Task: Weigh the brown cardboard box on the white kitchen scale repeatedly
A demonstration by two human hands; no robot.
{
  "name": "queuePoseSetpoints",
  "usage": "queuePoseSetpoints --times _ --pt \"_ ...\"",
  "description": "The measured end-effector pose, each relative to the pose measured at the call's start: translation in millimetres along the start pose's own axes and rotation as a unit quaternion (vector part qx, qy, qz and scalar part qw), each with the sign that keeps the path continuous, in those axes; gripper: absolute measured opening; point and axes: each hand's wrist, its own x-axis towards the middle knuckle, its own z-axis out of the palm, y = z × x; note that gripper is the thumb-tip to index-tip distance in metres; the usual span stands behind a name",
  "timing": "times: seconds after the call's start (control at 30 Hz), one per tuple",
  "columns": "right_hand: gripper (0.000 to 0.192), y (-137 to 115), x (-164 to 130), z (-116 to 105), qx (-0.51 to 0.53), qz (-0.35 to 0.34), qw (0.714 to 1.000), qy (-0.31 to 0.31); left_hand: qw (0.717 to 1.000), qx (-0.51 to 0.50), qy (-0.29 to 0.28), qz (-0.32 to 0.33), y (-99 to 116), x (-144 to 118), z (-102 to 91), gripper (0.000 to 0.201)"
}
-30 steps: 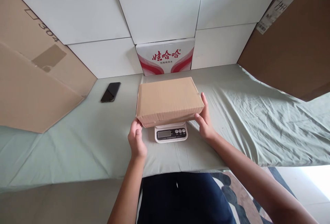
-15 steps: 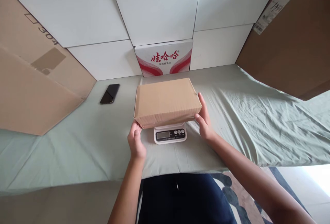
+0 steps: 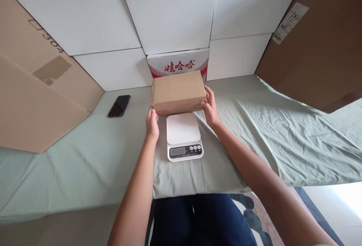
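Behind the scale [image 3: 183, 136], I hold the box [image 3: 178, 92] between both hands, clear of the platform.

At each short end one hand clamps the box: my left hand [image 3: 152, 123] presses the near left corner with fingers curled up against the lower edge, and my right hand [image 3: 210, 107] wraps the right end, thumb on the near face and fingers along the side. A two-sided grip keeps the box level. The box sits just in front of the red-lettered carton [image 3: 178, 63] at the wall; whether its base touches the sheet [image 3: 254, 132] I cannot tell. Both forearms extend straight forward, passing either side of the scale, whose white platform is bare. A phone [image 3: 119, 105] lies well to the left.
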Motion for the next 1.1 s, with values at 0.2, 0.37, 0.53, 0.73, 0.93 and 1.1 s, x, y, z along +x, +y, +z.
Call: queuePoseSetpoints --times 0.2,0.37,0.53,0.73,0.93,1.1 --pt "0.074 27 -6 -5 0.044 0.053 0.998 0.012 1.0 -0.007 0.01 -0.024 -25 -1 -0.2 0.071" --pt "0.074 31 -5 -11 0.037 0.079 0.996 0.026 0.999 0.0 0.015 -0.037 -21 1 -1.6 0.073" --pt "0.081 25 -13 -16 0.023 0.083 0.995 0.048 0.996 -0.004 0.071 -0.044 -12 5 -12.2 0.068" --pt "0.085 13 -22 -11 0.024 0.104 0.994 0.005 0.996 0.0 0.053 -0.076 -8 -1 -6.0 0.064" --pt "0.085 8 -23 -5 -0.002 0.103 0.995 0.0 0.999 -0.008 0.006 -0.051 -15 -7 1.1 0.066" --pt "0.087 11 -24 -6 -0.023 0.09 0.996 -0.014 1.0 0.007 -0.002 -0.024 -17 -7 -1.6 0.067"
